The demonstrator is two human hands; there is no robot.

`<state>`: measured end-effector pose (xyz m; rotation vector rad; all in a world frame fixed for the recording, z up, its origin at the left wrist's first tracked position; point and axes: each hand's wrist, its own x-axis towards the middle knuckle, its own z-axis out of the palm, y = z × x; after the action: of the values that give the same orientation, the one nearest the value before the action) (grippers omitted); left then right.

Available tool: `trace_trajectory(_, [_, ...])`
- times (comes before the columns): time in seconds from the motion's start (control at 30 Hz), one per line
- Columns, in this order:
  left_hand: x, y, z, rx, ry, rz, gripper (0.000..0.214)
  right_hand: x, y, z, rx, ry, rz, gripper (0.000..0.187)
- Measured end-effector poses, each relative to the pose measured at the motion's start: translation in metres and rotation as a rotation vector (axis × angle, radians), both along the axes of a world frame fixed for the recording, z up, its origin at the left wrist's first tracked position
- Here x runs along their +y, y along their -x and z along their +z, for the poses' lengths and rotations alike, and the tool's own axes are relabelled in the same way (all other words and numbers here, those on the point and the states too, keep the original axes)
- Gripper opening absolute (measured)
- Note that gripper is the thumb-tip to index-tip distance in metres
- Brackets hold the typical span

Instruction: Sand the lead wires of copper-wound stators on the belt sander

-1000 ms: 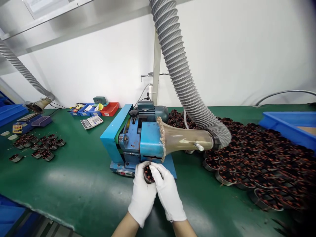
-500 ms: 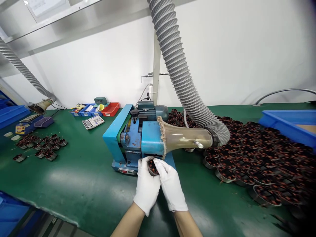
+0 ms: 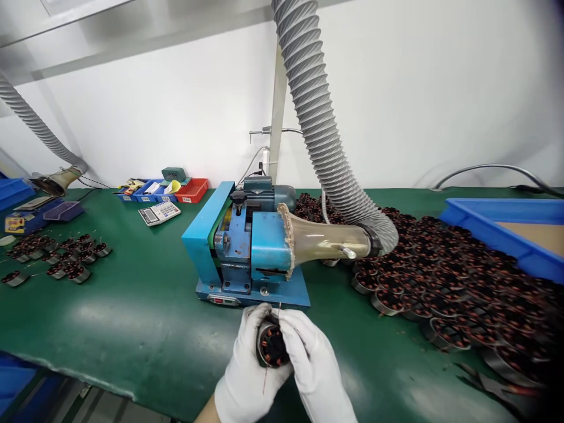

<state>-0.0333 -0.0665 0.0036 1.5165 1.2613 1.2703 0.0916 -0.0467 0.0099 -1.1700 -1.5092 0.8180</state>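
Both my hands wear white gloves and meet at the front of the blue belt-driven machine (image 3: 238, 255). My left hand (image 3: 242, 370) is wrapped round a motor stator (image 3: 272, 346), a metal ring with a black core and copper windings facing up. One thin wire lead (image 3: 264, 382) hangs from its lower edge across the left glove. At the upper edge, the fingers of my right hand (image 3: 314, 364) are pinched together on another wire lead (image 3: 279, 306), which points up towards the machine. Part of the stator's right side is hidden by the right fingers.
Many stators (image 3: 440, 276) cover the bench's right side, with pliers (image 3: 489, 385) in front and a blue tray (image 3: 476, 217) behind. A grey hose (image 3: 317, 106) joins the machine's funnel (image 3: 326, 238). Left stand a calculator (image 3: 159, 213), small bins (image 3: 192, 191) and more stators (image 3: 79, 272).
My hands have drawn the stator back from the machine's front, down towards me. It now faces up more fully, and its wire leads show. The view has shifted slightly.
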Motion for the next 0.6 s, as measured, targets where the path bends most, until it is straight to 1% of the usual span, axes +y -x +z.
trace_trajectory(0.03, [-0.002,0.003,0.001,0.039,-0.024,-0.023,0.056,-0.001,-0.002,0.005,-0.024,0.021,0.007,0.023])
trace_trajectory(0.1, [-0.003,0.007,0.002,0.112,-0.077,-0.045,0.050,0.001,-0.007,0.015,-0.005,0.110,0.005,0.032])
trace_trajectory(0.13, [-0.004,0.008,0.003,0.134,-0.105,-0.028,0.049,0.002,-0.010,0.019,0.062,0.162,-0.008,0.038])
trace_trajectory(0.17, [-0.004,0.009,0.003,0.141,-0.124,0.005,0.049,0.003,-0.011,0.023,0.172,0.211,-0.030,0.041])
trace_trajectory(0.23, [-0.004,0.008,0.004,0.123,-0.129,0.092,0.050,0.005,-0.012,0.028,0.438,0.307,-0.044,0.038])
trace_trajectory(0.3, [-0.005,0.006,0.004,0.091,-0.094,0.128,0.051,0.004,-0.008,0.030,0.605,0.406,0.032,0.032])
trace_trajectory(0.33, [-0.006,0.005,0.004,0.079,-0.078,0.118,0.051,0.003,-0.004,0.030,0.626,0.443,0.079,0.033])
trace_trajectory(0.4, [-0.007,0.002,0.002,0.068,-0.058,0.090,0.051,0.001,0.006,0.030,0.594,0.450,0.107,0.029])
trace_trajectory(0.47, [-0.009,0.000,-0.001,0.062,-0.071,0.098,0.050,0.004,0.014,0.031,0.592,0.400,0.064,0.018])
trace_trajectory(0.53, [-0.009,-0.001,-0.003,0.058,-0.086,0.125,0.049,0.011,0.014,0.033,0.655,0.399,0.043,0.016])
trace_trajectory(0.6, [-0.009,-0.001,-0.002,0.048,-0.085,0.163,0.048,0.021,0.006,0.034,0.792,0.404,0.038,0.021])
